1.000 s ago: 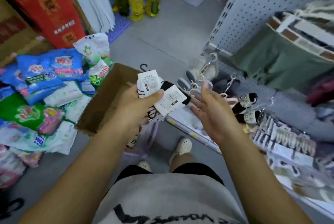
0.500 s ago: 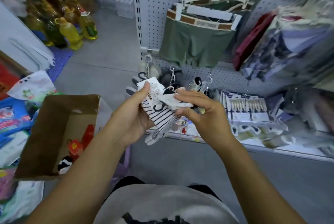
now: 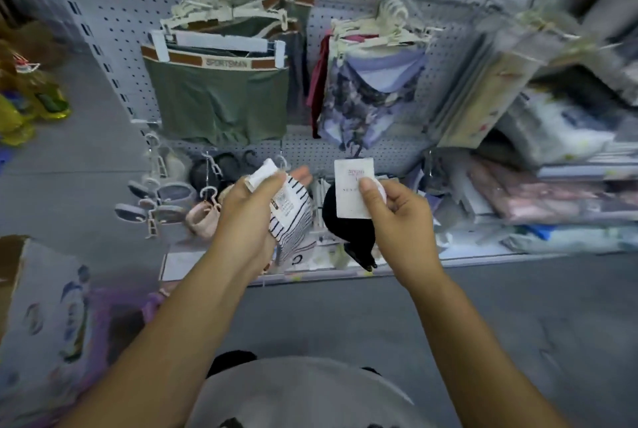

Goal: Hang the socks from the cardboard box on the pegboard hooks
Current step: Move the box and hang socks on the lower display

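Left hand [image 3: 247, 217]: I am gripping the striped socks [image 3: 293, 220], fingers curled round them.
Right hand [image 3: 397, 217]: I am pinching the black socks [image 3: 345, 234] by their card, just beside the striped pair.
Pegboard [image 3: 114, 3]: I am seeing it rising behind both pairs.

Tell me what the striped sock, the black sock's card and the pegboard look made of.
Striped sock: soft knit fabric, it seems; it folds limply in the left hand. Card: matte white paperboard, flat and stiff-edged. Pegboard: probably painted metal, smooth grey, evenly punched holes.
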The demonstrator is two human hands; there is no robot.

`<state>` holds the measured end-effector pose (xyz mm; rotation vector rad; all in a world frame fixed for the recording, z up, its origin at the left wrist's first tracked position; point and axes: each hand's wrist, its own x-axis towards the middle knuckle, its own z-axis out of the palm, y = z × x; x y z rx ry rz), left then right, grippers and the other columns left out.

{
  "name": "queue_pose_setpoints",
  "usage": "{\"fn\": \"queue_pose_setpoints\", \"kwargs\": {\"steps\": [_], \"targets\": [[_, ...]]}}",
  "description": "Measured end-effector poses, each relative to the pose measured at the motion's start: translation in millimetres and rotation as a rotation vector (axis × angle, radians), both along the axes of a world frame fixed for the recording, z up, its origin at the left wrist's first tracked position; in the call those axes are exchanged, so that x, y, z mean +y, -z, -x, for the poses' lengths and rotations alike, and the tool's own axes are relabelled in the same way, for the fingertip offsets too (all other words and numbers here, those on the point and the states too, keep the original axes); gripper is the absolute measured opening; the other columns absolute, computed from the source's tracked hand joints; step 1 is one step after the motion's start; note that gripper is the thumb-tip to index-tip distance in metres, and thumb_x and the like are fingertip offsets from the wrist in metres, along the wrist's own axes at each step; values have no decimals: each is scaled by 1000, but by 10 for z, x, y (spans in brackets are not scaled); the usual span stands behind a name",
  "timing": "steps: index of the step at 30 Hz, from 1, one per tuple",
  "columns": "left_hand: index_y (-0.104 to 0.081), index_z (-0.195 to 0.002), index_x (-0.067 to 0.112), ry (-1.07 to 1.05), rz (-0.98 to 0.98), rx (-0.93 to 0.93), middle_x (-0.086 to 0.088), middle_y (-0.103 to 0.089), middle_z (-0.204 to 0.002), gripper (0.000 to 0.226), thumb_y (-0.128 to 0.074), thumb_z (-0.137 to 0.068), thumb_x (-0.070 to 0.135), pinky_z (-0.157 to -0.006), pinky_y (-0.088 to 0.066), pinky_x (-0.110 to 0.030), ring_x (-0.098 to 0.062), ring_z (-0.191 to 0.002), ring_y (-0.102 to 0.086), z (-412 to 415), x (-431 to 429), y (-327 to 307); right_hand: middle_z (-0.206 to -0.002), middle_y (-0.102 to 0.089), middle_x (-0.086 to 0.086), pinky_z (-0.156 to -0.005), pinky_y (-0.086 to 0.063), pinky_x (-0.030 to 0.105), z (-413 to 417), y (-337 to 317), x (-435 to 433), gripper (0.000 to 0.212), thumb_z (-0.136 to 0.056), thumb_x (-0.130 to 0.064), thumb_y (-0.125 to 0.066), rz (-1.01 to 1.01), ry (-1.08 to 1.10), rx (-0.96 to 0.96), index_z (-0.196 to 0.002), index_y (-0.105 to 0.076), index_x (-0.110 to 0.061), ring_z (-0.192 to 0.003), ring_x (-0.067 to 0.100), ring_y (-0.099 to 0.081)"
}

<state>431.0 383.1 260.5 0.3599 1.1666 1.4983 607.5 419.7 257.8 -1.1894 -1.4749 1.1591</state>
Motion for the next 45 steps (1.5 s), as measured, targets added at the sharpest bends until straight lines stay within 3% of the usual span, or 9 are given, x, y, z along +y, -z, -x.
{"fn": "queue_pose_setpoints", "kwargs": {"steps": [5, 9, 16, 21, 25, 32, 37, 42, 45], "targets": [[-64, -112, 4, 19, 0, 91, -10, -76, -109, 31, -72, -91, 26, -112, -41, -57, -28, -125, -62, -284, 346, -158, -70, -75, -3, -48, -47, 21, -360, -148, 241, 23, -101, -32, -59, 45, 85, 72, -91, -75, -20, -57, 7, -66], [-62, -81, 16, 114, -176, 194, -5, -70, -81, 42, -92, -66, 43, -109, -44, -43, -23, -94, -68, -329, 618, -287, -85, -78, 5, -61, -55, 28, -523, -240, 477, 29, -99, -41, -60, 86, 117, 131, -94, -76, -17, -76, 16, -74], [-79, -104, 35, 112, -303, 489, 0, -76, -115, 28, -77, -83, 16, -104, -52, -47, -23, -114, -69, -244, 1289, -421, -92, -79, 5, -70, -60, 37, -604, -521, 1017, 30, -96, -49, -60, 42, 138, 167, -99, -77, -25, -85, 21, -76], [-76, -111, 37, 101, -432, 628, 0, -71, -124, 37, -74, -90, 6, -104, -52, -47, -20, -114, -69, -119, 1915, -817, -79, -77, 2, -47, -48, 18, -490, -877, 1541, 29, -98, -45, -60, -20, 142, 184, -91, -78, -23, -60, 9, -70], [-73, -119, 37, 20, -582, 806, 8, -62, -122, 37, -74, -91, 12, -104, -53, -37, -14, -109, -66, 27, 2353, -1272, -90, -78, 6, -62, -56, 29, -317, -1245, 2045, 34, -97, -52, -57, -66, 122, 193, -96, -77, -24, -80, 19, -75], [-52, -131, 29, -123, -654, 802, 11, -65, -110, 55, -79, -87, 13, -74, -49, -5, 14, -92, -65, 296, 3067, -1888, -92, -76, 15, -75, -56, 56, 47, -1816, 2941, 40, -94, -52, -60, -237, 175, 200, -95, -72, -14, -85, 39, -72], [-67, -122, 12, -141, -582, 683, 1, -78, -105, 42, -82, -83, 17, -86, -62, -36, -10, -94, -76, 372, 3442, -2130, -103, -75, 7, -91, -58, 49, 165, -2192, 3520, 29, -99, -40, -58, -333, 248, 209, -110, -68, -16, -100, 24, -71], [-75, -111, 15, -205, -613, 775, 5, -80, -96, 30, -84, -82, 21, -79, -64, -33, -11, -86, -77, 391, 3705, -2296, -126, -66, 0, -100, -47, 32, 176, -2576, 4041, 35, -100, -38, -57, -390, 322, 234, -124, -62, -13, -119, 13, -59], [-75, -101, 22, -235, -620, 823, 7, -79, -92, 22, -85, -81, 20, -80, -63, -33, -10, -85, -76, 412, 3829, -2362, -131, -64, 9, -103, -49, 43, 204, -2782, 4299, 39, -99, -41, -57, -404, 335, 217, -126, -60, -13, -119, 24, -60]]}}
